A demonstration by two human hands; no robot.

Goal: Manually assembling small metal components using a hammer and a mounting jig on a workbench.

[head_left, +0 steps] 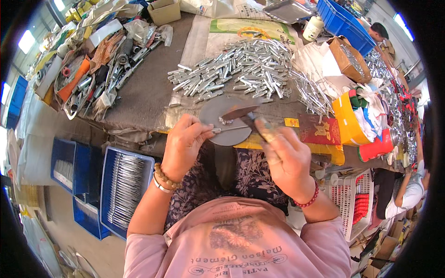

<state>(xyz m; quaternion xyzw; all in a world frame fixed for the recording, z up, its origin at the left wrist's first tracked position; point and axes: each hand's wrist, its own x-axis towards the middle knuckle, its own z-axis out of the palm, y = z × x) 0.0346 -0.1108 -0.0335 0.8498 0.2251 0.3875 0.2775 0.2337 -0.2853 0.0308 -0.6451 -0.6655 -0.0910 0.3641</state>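
Firstly, the left hand (181, 144) has its fingertips pressed narrow around one end of a thin metal rod (234, 128). This rod is over the grey round plate (213, 111); its long axis runs almost left to right, and the free end points right and slightly away from the person. The right hand (292, 157) has its fingers closed around a blurred tool (238, 111), whose dark flat head points left above the plate. Farther, many metal pieces (250, 67) form a pile on the table (148, 83).
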